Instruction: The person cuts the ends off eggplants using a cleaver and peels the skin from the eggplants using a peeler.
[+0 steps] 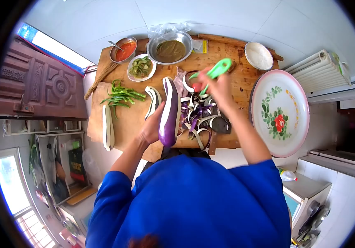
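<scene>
My left hand (151, 129) is closed around a long purple eggplant (169, 120), held upright with pale peeled strips down its side. In my right hand (219, 87) is a green-handled peeler (220, 68), raised to the right of the eggplant; motion blurs the fingers a little. A small red thing (197, 87) shows beside that hand, its kind unclear. Below it lies a heap of dark peelings (202, 111). Two striped, partly peeled eggplants rest on the cutting board (123, 122): one eggplant (108, 128) at the left, another eggplant (153, 100) behind my left hand.
Green peppers (122, 94) lie on the board. Behind are a bowl of red sauce (125, 50), a plate of greens (140, 67), a metal basin (170, 50) with murky liquid and a bowl of white powder (259, 56). A large flowered tray (299, 136) stands at the right.
</scene>
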The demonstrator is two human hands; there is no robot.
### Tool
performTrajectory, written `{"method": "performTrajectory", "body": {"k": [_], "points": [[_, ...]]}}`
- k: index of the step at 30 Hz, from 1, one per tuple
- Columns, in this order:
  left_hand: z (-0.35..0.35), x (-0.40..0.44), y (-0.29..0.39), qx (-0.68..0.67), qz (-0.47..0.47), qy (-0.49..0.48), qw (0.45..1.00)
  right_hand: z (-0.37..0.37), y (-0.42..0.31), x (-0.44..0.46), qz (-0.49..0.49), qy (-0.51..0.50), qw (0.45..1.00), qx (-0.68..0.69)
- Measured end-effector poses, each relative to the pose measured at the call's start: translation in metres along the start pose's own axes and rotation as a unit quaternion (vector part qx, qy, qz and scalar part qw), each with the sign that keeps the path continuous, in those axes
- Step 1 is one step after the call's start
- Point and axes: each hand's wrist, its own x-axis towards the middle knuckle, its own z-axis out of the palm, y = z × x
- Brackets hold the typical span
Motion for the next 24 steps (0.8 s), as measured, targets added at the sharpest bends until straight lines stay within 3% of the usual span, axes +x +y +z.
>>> {"method": "performTrajectory", "body": {"k": [1,3,4,5,8,10,11,12,13,14,15,17,18,19,22,24], "points": [[0.002,0.006,0.001,-0.012,0.003,-0.020,1.000,0.015,-0.022,-0.031,-0.050,-0.066,0.994,0.073],[0.008,0.016,0.003,-0.061,-0.014,-0.025,0.998,0.038,-0.026,-0.069,-0.097,-0.189,0.975,0.060],[0.015,0.025,0.001,-0.043,0.024,0.049,0.998,0.042,-0.031,-0.076,-0.143,-0.220,0.965,0.013],[0.020,0.030,0.003,-0.021,0.030,0.044,0.998,0.043,-0.036,-0.079,-0.188,-0.249,0.949,-0.035],[0.042,0.019,0.004,-0.023,0.004,0.054,0.998,0.040,-0.035,-0.072,-0.239,-0.282,0.929,-0.005],[0.047,0.011,0.002,-0.050,0.000,0.067,0.996,0.025,-0.049,-0.063,-0.175,-0.316,0.931,-0.051],[0.042,0.006,-0.006,0.068,0.032,0.004,0.997,0.024,-0.021,-0.040,-0.212,-0.229,0.948,-0.063],[0.050,-0.004,-0.010,0.050,-0.034,-0.009,0.998,0.006,-0.027,-0.012,-0.068,-0.191,0.979,-0.002],[0.059,-0.010,-0.011,0.032,-0.100,-0.023,0.994,-0.015,-0.010,0.026,-0.012,-0.108,0.989,-0.104],[0.048,-0.009,-0.013,0.041,-0.119,-0.077,0.989,-0.041,0.022,0.060,0.024,-0.086,0.983,-0.163],[0.051,-0.006,-0.013,0.042,-0.114,-0.078,0.990,-0.066,0.055,0.088,0.045,-0.068,0.892,-0.445],[0.058,-0.001,-0.008,0.072,-0.024,0.030,0.997,-0.076,0.065,0.101,0.036,0.057,0.903,-0.425],[0.038,0.013,-0.010,0.027,0.022,0.005,0.999,-0.073,0.056,0.093,0.016,0.069,0.971,-0.229],[0.040,0.011,-0.003,0.030,0.019,-0.016,0.999,-0.054,0.013,0.060,-0.002,0.077,0.997,-0.023],[0.054,0.020,0.009,-0.091,0.126,0.036,0.987,-0.001,-0.043,-0.016,-0.086,0.012,0.992,0.096],[0.057,0.022,0.018,-0.086,0.178,0.009,0.980,0.023,-0.054,-0.046,-0.132,-0.028,0.985,0.111]]}}
